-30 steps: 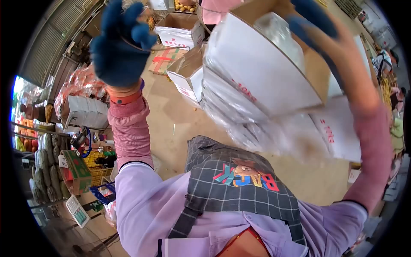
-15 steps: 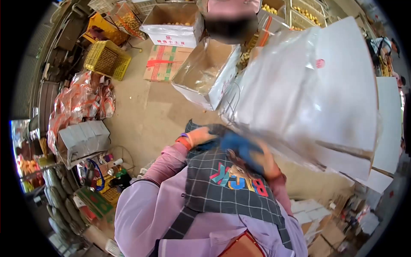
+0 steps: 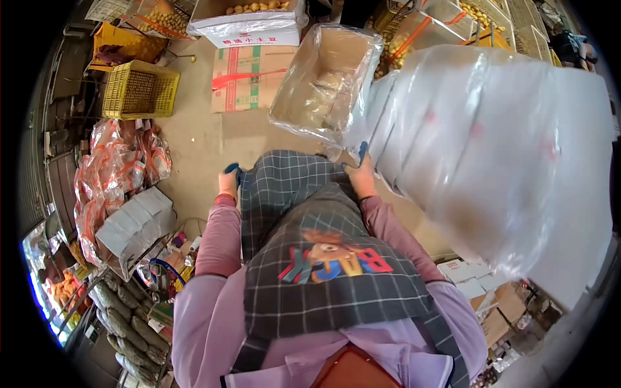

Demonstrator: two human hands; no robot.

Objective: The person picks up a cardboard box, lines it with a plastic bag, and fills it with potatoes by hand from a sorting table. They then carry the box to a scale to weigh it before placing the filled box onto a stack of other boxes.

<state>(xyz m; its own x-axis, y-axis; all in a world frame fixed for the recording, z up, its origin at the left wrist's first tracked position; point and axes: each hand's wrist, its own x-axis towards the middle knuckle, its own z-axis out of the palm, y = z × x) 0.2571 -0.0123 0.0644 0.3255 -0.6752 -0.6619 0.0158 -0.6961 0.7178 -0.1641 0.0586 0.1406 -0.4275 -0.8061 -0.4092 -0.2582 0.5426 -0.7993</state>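
A dark checked apron [image 3: 323,278] with colourful letters covers the front of my body, its lower part spread out between my hands. My left hand [image 3: 229,181] grips the apron's left edge, with dark blue at the fingertips. At the apron's other edge, my right hand [image 3: 361,173] is closed on the cloth, and blue shows on its fingers too. Just beyond my right hand stands an open box [image 3: 294,97] lined with clear plastic. Right of that hand lies a large pile of white sheets [image 3: 466,142] under clear plastic.
A flat carton [image 3: 233,77] lies on the floor ahead, below a white box of potatoes [image 3: 249,32]. To the left are a yellow crate [image 3: 139,94], a heap of orange-striped plastic [image 3: 113,161] and white cartons [image 3: 137,223]. Part of a person in dark clothes shows at the top.
My hands have moved apart and forward, spreading the apron's lower part. The blue cloth-like thing near my right hand now shows only as blue on the fingers. The person ahead has mostly left view.
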